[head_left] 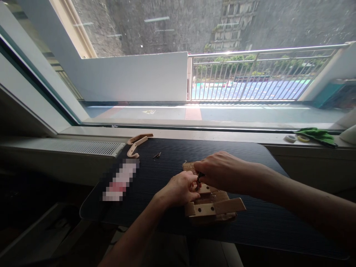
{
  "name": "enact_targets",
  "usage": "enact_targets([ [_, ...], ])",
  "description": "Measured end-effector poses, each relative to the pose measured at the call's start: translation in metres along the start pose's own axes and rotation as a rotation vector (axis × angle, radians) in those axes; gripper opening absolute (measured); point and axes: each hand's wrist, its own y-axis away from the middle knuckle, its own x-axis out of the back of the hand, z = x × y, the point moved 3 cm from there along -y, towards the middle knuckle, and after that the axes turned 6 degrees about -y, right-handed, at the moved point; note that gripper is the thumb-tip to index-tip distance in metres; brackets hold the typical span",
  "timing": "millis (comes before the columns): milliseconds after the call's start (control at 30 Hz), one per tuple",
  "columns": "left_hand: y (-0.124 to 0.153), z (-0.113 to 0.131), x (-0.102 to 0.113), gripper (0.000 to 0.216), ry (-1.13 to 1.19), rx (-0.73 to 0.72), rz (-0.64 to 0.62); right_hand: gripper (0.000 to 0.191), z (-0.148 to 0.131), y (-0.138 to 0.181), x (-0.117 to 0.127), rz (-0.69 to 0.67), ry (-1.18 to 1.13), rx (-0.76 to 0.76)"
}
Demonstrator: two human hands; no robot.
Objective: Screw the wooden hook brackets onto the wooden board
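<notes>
A wooden board (226, 195) lies on the dark table in front of me. A wooden hook (203, 208) with two dark screw heads sits across its near end, and a second wooden hook (206, 189) lies behind it, partly under my hands. My right hand (219, 171) is closed from above around a small dark tool (199, 177), whose kind is mostly hidden by the fingers. Beside it, my left hand (182, 188) is closed at the second hook, fingertips close under the tool. What those fingertips pinch is hidden.
Two loose wooden hooks (136, 145) lie at the table's far left, with several screws (157, 155) nearby. A blurred-out pale packet (122, 181) lies at the left edge. Tape rolls (290, 138) and a green cloth (317, 135) rest on the windowsill, behind the table (155, 211).
</notes>
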Motion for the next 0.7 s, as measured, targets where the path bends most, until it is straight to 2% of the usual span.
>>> enact_targets([
  [200,0.001,0.001,0.001,0.010,0.005,0.018,-0.017,0.006,-0.002,-0.001,-0.004,0.061,0.041,0.029],
  [433,0.001,0.001,0.000,0.014,-0.009,0.058,-0.046,0.008,-0.005,0.001,0.012,-0.027,-0.081,0.038],
  [700,0.000,0.002,0.002,0.008,0.047,-0.007,0.003,0.014,0.000,-0.003,0.005,-0.026,-0.055,-0.030],
])
